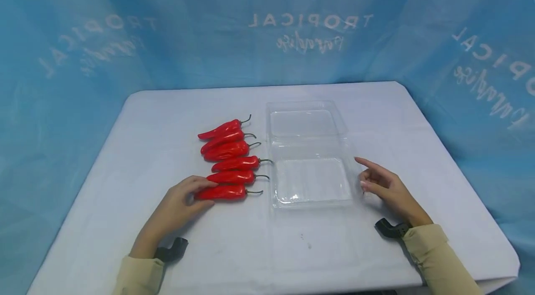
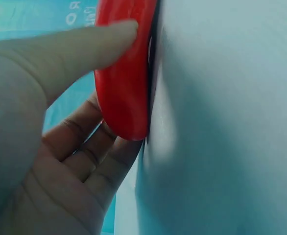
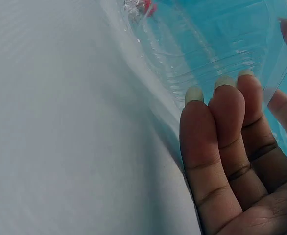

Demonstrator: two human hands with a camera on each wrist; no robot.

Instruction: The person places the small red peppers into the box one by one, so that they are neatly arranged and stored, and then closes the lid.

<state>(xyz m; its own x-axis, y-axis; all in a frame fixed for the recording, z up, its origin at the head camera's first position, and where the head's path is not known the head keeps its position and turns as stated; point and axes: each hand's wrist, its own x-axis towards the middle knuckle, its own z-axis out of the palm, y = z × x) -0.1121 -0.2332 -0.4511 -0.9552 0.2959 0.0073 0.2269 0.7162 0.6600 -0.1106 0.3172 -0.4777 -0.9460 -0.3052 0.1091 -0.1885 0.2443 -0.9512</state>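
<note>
Several red chili peppers with green stems lie in a column on the white table, tips to the left. My left hand (image 1: 180, 204) grips the tip end of the nearest red chili pepper (image 1: 227, 192). In the left wrist view the thumb (image 2: 99, 44) lies across that pepper (image 2: 126, 98), with the other fingers curled behind it. A clear plastic clamshell box (image 1: 313, 181) rests unfolded to the right of the peppers. Just off its right side is my right hand (image 1: 386, 188), fingers loosely bent and holding nothing; in the right wrist view its fingertips (image 3: 193, 117) overlap the box wall (image 3: 217, 49).
Another red chili pepper (image 1: 231, 177) lies right behind the gripped one, close to the left fingers. The rest of the column, such as the farthest pepper (image 1: 221, 129), extends back. Blue printed cloth (image 1: 209, 53) hangs around the white-covered table (image 1: 167, 123).
</note>
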